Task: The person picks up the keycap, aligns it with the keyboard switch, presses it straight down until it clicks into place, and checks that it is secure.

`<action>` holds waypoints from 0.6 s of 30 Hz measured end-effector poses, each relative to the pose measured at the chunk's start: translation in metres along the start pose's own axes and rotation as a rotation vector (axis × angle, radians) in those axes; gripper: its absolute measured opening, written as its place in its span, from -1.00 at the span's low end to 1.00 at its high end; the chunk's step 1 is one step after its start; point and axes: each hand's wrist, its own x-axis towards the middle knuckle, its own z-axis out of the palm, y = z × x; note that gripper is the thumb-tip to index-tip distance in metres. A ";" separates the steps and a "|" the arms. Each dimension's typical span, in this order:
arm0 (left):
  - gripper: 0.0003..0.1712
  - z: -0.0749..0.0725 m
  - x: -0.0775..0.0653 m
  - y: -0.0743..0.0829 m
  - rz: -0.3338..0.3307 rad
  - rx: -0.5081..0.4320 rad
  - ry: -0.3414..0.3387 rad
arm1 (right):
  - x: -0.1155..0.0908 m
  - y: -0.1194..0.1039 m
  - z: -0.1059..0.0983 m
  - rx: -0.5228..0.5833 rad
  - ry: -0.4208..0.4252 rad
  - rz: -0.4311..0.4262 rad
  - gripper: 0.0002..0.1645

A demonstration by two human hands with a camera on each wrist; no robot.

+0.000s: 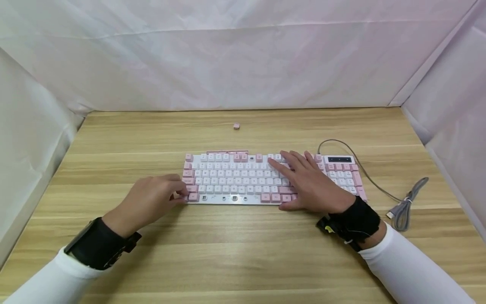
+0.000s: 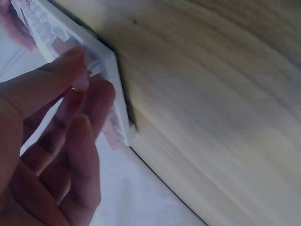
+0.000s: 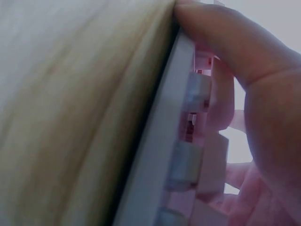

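With the right hand spread over the right half to brace the keyboard mid-table, the left hand, pinching a pink key by the near left corner, should work squarely, without twisting.

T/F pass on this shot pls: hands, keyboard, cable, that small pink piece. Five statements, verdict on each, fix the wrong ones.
1. The right hand rests on the keyboard with its fingers spread. True.
2. The bundled cable lies off the keyboard's left end. False: the bundled cable lies off its right end.
3. The key row nearest the person has gaps. True.
4. The small pink piece sits between the keyboard and the person. False: the small pink piece lies beyond the keyboard's far edge.
5. The left hand is at the keyboard's left end. True.
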 end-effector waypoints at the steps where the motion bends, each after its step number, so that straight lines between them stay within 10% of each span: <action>1: -0.86 0.000 -0.001 0.000 0.001 -0.001 0.008 | 0.000 0.000 0.000 0.003 0.001 -0.001 0.42; 9: -0.85 0.004 -0.010 0.004 0.108 0.145 0.117 | 0.000 0.001 0.001 -0.001 -0.003 0.001 0.43; 18: -0.87 -0.002 -0.008 0.009 0.083 0.131 0.106 | 0.000 0.001 -0.001 -0.003 -0.010 0.005 0.42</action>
